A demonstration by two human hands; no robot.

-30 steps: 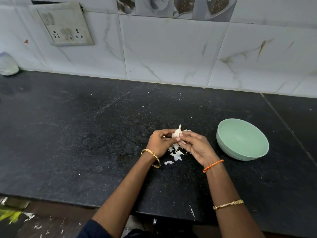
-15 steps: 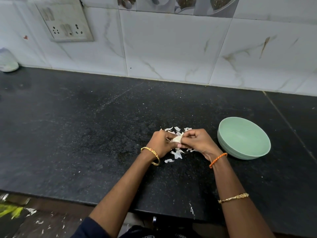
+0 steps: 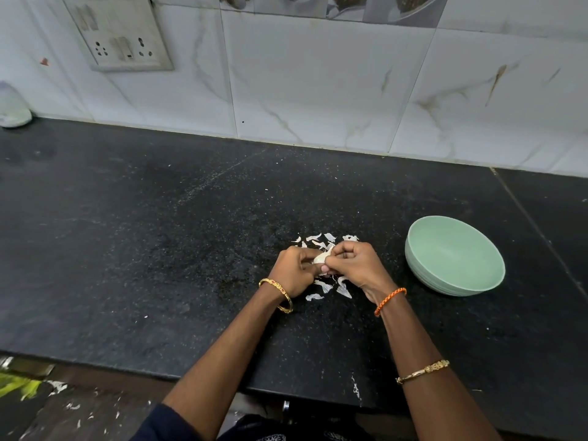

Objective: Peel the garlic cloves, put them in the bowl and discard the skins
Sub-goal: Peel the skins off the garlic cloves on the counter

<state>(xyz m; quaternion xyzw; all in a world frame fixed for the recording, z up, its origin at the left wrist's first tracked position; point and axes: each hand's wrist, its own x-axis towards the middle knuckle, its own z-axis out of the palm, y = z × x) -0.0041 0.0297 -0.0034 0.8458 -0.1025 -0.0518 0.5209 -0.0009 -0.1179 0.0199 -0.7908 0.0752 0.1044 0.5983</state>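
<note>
A pale garlic clove (image 3: 322, 256) sits between both hands, low over the black counter (image 3: 159, 249). My left hand (image 3: 294, 270) grips it from the left with curled fingers. My right hand (image 3: 354, 265) pinches it from the right, thumb and fingertips on its skin. Several white skin flakes (image 3: 321, 238) lie just beyond the hands, and more skin flakes (image 3: 324, 289) lie beneath them. The mint-green bowl (image 3: 420, 268) stands to the right of my right hand; no cloves show inside it.
A tiled wall (image 3: 318, 84) with a switch and socket plate (image 3: 117, 36) backs the counter. A white object (image 3: 12, 106) sits at the far left against the wall. The counter's front edge (image 3: 127, 366) runs below my forearms, with littered floor under it.
Both hands have sunk closer to the counter with the clove, its tip no longer sticking up. More skin flakes now show beyond the hands.
</note>
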